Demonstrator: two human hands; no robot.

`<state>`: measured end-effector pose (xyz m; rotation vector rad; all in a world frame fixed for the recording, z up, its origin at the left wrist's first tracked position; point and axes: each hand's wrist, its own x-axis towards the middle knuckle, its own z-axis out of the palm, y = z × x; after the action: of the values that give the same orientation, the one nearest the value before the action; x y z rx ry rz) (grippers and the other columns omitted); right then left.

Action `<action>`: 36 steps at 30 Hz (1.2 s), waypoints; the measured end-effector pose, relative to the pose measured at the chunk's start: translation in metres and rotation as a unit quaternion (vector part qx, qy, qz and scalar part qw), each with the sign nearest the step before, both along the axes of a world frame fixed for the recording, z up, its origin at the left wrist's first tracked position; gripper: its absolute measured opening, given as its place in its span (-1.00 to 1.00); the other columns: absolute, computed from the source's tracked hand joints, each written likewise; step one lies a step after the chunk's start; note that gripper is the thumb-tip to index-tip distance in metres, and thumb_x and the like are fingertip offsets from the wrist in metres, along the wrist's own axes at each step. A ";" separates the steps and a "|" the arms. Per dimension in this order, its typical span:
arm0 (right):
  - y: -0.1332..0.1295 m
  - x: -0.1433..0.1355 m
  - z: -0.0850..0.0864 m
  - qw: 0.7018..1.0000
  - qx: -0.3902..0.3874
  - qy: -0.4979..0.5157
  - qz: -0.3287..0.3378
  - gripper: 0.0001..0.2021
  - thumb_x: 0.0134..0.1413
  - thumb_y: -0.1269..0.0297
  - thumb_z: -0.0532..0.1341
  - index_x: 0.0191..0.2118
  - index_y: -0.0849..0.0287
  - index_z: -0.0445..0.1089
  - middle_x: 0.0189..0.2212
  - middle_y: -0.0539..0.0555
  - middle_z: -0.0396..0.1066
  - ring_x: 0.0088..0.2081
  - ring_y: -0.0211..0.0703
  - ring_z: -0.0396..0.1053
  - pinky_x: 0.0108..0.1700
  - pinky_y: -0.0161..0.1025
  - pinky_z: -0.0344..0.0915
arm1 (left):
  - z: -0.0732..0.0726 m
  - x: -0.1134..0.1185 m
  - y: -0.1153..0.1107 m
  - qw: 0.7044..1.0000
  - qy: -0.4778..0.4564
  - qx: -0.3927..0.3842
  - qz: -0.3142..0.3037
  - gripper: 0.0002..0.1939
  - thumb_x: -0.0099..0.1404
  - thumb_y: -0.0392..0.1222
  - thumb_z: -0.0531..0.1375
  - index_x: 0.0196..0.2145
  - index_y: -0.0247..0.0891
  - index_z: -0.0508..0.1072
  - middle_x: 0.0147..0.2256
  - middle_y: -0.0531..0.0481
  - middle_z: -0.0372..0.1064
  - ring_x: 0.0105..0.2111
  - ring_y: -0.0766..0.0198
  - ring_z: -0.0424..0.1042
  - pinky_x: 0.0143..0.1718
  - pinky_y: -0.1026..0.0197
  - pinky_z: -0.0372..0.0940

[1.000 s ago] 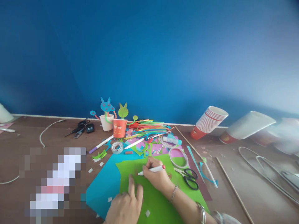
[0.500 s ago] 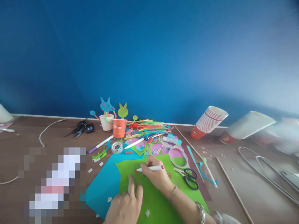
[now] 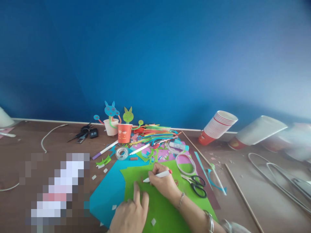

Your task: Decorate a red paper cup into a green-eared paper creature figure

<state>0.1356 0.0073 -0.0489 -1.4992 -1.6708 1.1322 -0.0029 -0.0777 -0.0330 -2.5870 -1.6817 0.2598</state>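
Note:
Between the fingers of my right hand (image 3: 163, 182) is a white marker (image 3: 160, 175) with a red end, its tip low over a green paper sheet (image 3: 167, 210). My left hand (image 3: 131, 210) lies on the same sheet, index and middle fingers stretched out and pressing it down. Under the green sheet lies a blue sheet (image 3: 109, 187). Black-handled scissors (image 3: 198, 186) rest on the green sheet's right side, just below a roll of tape (image 3: 186, 163). Whether the tip touches the paper I cannot tell.
Behind the sheets stand an orange paper cup (image 3: 124, 134) and a white cup (image 3: 111, 127) with paper cat figures. Colourful pipe cleaners (image 3: 157, 133) lie beside them. Stacked paper cups (image 3: 218, 126) lean at the right. A wooden stick (image 3: 243, 197) and keys (image 3: 85, 132) lie on the table.
The marker in my right hand has tilted, its tip shifting slightly right and down and its red end rising a little. My left hand stays in place.

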 end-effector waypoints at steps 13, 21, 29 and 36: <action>-0.001 -0.001 0.001 1.000 0.016 0.009 -0.003 -0.76 -0.03 0.26 0.17 -0.60 0.11 0.10 -0.71 -0.12 0.18 -0.63 -0.35 0.04 -0.57 -0.36 0.01 | 0.005 0.000 0.000 1.000 -0.008 -0.010 0.003 -0.71 0.31 -0.39 0.08 -0.04 -0.30 0.44 0.02 -0.45 0.36 -0.55 0.23 0.52 -0.58 0.32 0.39; 0.000 0.000 0.000 1.000 0.008 -0.016 0.003 -0.77 -0.08 0.33 0.12 -0.63 0.10 0.05 -0.75 -0.12 0.17 -0.64 -0.33 0.10 -0.56 -0.36 0.02 | 0.003 0.001 0.001 1.000 -0.004 0.006 0.000 -0.71 0.29 -0.38 0.12 -0.04 -0.29 0.44 0.03 -0.47 0.35 -0.57 0.23 0.52 -0.59 0.30 0.40; -0.001 -0.002 0.003 1.000 0.013 0.019 -0.004 -0.75 -0.03 0.24 0.17 -0.60 0.11 0.11 -0.71 -0.12 0.21 -0.64 -0.35 0.05 -0.58 -0.36 -0.01 | 0.004 0.001 0.000 1.000 -0.006 -0.005 0.006 -0.71 0.29 -0.39 0.09 -0.05 -0.30 0.43 0.03 -0.46 0.35 -0.57 0.24 0.51 -0.58 0.30 0.40; -0.001 -0.001 0.001 1.000 0.008 -0.006 -0.001 -0.75 -0.07 0.30 0.17 -0.63 0.10 0.08 -0.75 -0.13 0.18 -0.65 -0.35 0.08 -0.58 -0.37 0.01 | 0.001 0.000 -0.001 1.000 -0.006 0.009 0.005 -0.71 0.29 -0.38 0.09 -0.04 -0.29 0.43 0.05 -0.47 0.33 -0.58 0.25 0.51 -0.58 0.31 0.39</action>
<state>0.1342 0.0062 -0.0481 -1.4992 -1.6828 1.1086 -0.0031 -0.0784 -0.0316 -2.5721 -1.6931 0.2291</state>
